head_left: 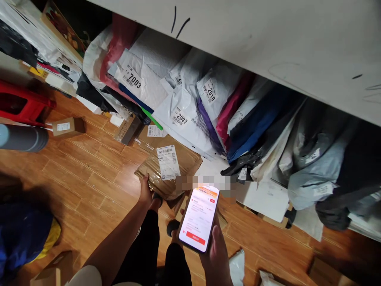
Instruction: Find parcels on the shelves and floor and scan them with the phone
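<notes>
A person stands over a heap of parcels stacked under a white shelf board on a wooden floor. At the floor's left edge are a red stool, a grey cylinder lying on its side and, just beside them, a small cardboard box. A blue and yellow bag sits near the lower left corner.

The left hand reaches down and is closed on the near left corner of a brown parcel, a crumpled, tape-wrapped package lying flat at the foot of the heap with a white label facing up. How far its fingers wrap under cannot be seen. Behind the parcel, white mailers marked 7003, 2007 and 2010 lean in a slanting row, and the lowest of them appear to rest against the parcel's far edge.

The right hand holds a phone upright, its fingers curled round the back and the thumb along the lower right edge. The lit screen shows a form with a red button. To the right, dark and grey bags are packed tightly under the board.

The risks lie in the grip and the stack. A single hand on one corner of slick tape may slip, or may tear the soft wrapping. The leaning mailers could slide onto the floor if their support shifts. With attention split, the phone, held in one hand only, could drop.
</notes>
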`<state>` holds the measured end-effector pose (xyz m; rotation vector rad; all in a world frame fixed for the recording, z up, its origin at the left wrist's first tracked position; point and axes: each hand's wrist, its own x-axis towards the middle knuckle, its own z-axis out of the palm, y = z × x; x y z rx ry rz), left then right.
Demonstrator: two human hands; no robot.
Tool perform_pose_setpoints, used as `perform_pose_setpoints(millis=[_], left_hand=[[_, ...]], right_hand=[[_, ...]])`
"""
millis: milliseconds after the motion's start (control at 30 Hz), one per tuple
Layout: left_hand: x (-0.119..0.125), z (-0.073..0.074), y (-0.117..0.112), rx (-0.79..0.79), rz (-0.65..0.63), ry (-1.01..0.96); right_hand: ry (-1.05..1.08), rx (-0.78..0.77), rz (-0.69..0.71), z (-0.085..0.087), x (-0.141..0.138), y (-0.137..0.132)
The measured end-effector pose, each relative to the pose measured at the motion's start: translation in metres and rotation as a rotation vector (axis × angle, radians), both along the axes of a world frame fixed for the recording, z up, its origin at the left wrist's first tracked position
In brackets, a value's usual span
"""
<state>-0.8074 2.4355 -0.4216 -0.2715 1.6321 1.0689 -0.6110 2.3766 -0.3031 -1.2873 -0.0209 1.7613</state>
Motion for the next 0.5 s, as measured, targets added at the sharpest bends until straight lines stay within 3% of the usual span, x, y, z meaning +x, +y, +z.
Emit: perform_pose_setpoints(millis=[167,500], left_hand=[[-0.004,-0.002,-0.001,-0.007,-0.043,0.015],[-0.017,-0.014,-0.004,-0.005,-0.093,-0.021]], right_hand=[[0.035,-0.059,-0.052,0.006,-0.005,0.005],[0.008,0.047,0.004,0.025,-0.010,0.016]])
